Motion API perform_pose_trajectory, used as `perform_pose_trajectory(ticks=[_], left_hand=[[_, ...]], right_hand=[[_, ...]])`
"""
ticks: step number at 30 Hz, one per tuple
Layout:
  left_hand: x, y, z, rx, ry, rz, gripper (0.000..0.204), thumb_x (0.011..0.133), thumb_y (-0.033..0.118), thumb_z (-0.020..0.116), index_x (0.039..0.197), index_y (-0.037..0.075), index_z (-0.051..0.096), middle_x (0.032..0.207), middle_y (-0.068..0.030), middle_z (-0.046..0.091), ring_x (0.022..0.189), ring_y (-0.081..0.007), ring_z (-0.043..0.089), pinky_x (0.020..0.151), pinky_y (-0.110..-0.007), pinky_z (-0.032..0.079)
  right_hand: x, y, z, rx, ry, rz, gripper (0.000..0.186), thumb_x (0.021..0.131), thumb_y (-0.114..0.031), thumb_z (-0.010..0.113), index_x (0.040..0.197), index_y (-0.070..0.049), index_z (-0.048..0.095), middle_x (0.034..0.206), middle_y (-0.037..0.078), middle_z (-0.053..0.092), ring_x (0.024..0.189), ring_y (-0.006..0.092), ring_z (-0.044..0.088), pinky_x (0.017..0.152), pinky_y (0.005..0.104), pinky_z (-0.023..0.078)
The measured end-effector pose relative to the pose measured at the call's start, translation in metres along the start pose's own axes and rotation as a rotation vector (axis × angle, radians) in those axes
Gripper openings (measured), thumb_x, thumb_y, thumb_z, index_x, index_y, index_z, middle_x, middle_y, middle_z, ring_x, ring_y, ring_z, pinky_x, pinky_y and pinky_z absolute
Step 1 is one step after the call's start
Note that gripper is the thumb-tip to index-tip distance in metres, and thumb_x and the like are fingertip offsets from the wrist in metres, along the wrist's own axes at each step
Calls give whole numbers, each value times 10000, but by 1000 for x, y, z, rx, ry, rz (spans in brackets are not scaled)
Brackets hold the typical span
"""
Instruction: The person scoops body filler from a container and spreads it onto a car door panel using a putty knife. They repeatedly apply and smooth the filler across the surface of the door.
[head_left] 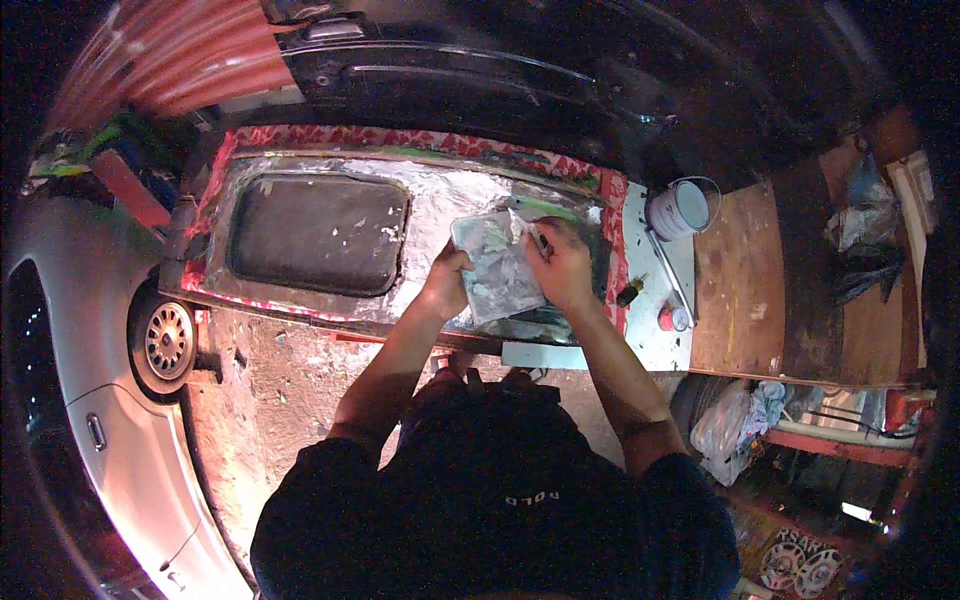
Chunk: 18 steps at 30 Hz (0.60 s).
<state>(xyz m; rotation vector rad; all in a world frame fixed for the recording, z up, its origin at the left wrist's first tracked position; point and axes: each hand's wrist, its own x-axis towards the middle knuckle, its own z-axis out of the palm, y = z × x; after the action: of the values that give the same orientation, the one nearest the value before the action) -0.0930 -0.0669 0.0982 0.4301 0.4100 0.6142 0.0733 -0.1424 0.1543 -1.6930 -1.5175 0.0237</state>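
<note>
My left hand (447,282) grips the left edge of a flat, pale board (495,288), its thumb on top. Whitish and grey paste is smeared over the board. At the board's upper right, my right hand (565,265) is closed on a small putty spreader (519,222), mostly covered by the fingers. Both hands are above a large panel (330,168) with a dark, rounded rectangular inset (318,235). White filler (440,190) coats the panel beside the inset. Red patterned cloth (400,138) shows around the panel's edges.
Right of the panel, a white sheet (655,345) bears a pail (684,209), a long metal bar (672,275) and a small tin (673,317). Beyond lies a wooden board (740,300). A car (125,400) stands at left; a bagged bundle (725,430) lies lower right.
</note>
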Motion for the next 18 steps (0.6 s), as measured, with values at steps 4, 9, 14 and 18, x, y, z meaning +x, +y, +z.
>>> perform_pose_trajectory(ticks=[4, 9, 14, 18], left_hand=[[-5, 8, -9, -62, -67, -68, 644, 636, -15, 409, 1278, -2, 470, 1184, -159, 573, 1080, -301, 590, 958, -435, 488], [-11, 16, -13, 37, -17, -34, 675, 641, 37, 449, 1316, 5, 445, 1211, -167, 567, 1076, -320, 595, 885, -465, 530], [-9, 20, -22, 5, -56, -14, 719, 641, 71, 470, 1356, 16, 418, 1252, -175, 546, 1113, -342, 574, 875, -494, 532], [-5, 23, -20, -58, -104, -96, 739, 629, 109, 493, 1359, 18, 418, 1250, -177, 549, 1091, -341, 583, 850, -487, 537]], right_hand=[[-3, 2, 15, -139, -84, -109, 205, 790, -120, 681, 979, -45, 659, 1003, 131, 646, 778, 302, 642, 684, 381, 532], [9, -1, 12, -220, -175, -237, 195, 787, -94, 677, 969, -25, 665, 989, 131, 659, 748, 283, 659, 633, 358, 534], [26, -20, -6, 34, -200, 180, 219, 800, -130, 701, 984, -13, 681, 950, 97, 670, 678, 195, 645, 608, 304, 515], [31, -19, -13, 74, -207, 282, 222, 818, -149, 706, 973, 6, 677, 895, 81, 660, 661, 139, 618, 591, 269, 492]])
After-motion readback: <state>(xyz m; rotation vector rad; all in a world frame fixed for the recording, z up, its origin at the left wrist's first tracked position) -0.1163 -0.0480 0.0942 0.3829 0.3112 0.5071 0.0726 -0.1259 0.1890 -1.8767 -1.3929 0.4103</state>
